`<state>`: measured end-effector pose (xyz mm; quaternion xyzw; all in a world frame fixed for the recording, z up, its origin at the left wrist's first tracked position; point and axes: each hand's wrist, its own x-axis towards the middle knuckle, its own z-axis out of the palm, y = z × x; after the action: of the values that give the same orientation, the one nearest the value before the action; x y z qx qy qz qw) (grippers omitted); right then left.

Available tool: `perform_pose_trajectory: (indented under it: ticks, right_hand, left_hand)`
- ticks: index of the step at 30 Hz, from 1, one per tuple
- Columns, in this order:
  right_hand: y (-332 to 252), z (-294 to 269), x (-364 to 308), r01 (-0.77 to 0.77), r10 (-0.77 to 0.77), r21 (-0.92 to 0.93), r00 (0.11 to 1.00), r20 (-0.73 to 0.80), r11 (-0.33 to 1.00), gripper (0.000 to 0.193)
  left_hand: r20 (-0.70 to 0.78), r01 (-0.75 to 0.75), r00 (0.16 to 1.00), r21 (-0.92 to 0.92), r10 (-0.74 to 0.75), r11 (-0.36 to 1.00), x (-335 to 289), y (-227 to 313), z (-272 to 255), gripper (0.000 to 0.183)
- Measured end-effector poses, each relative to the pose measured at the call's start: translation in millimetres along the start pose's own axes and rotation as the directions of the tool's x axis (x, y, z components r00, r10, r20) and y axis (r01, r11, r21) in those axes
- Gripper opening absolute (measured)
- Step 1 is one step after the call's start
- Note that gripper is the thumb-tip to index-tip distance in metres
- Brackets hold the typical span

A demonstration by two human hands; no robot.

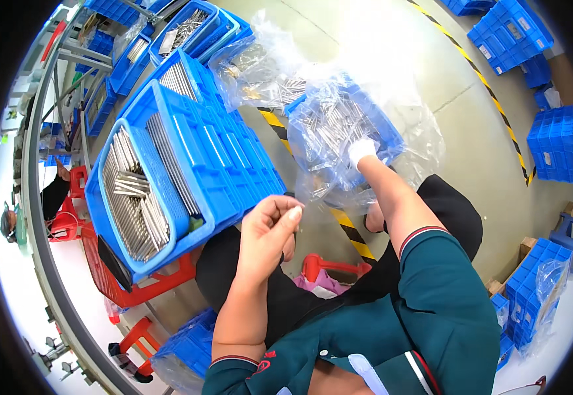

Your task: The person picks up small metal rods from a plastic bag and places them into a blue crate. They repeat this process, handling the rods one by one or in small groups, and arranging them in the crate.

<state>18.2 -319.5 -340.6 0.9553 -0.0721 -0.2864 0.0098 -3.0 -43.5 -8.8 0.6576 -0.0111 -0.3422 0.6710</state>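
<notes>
My right hand, in a white covering, reaches down into a blue crate lined with clear plastic. It touches or hovers just over a heap of thin metal rods; its fingers are washed out by glare. My bare left hand is raised above my lap, its fingers curled and the thumb pressed toward them. Whether anything small sits in that pinch is hidden. Beside it on the left stands a blue basket set in a larger blue crate. Short metal rods lie in rows and a small cross stack inside the basket.
A clear plastic bag with more rods lies beyond the crate. Stacked blue crates stand at the far left, and others line the right. A red stool is between my legs. Yellow-black tape marks the floor.
</notes>
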Motion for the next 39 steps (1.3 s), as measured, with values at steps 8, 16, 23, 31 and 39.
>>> perform_pose_trajectory:
  ticks: [8,16,23,31,39]
  right_hand:
    - [-38,-7,71,-0.241,0.314,0.412,0.942,-0.119,0.879,0.022]
    - [-60,22,116,-0.318,0.376,0.44,0.925,-0.05,0.84,0.017]
    - [-64,61,119,-0.285,0.442,0.638,0.892,-0.097,0.715,0.023]
    - [-42,47,110,-0.312,0.308,0.392,0.948,0.077,0.865,0.028]
    - [-20,13,89,-0.171,0.1,0.313,0.968,0.23,0.934,0.032]
  left_hand:
    - [-0.026,0.056,0.998,0.041,-0.055,0.998,7,6,-8,0.02]
    - [-0.003,0.083,0.997,-0.02,-0.083,0.996,13,13,-16,0.021]
    - [0.0,0.077,0.997,0.044,-0.077,0.996,14,12,-27,0.021]
    - [0.046,0.051,0.997,0.097,-0.055,0.994,9,15,-31,0.019]
    - [0.057,0.041,0.997,0.022,-0.042,0.999,-2,13,-31,0.018]
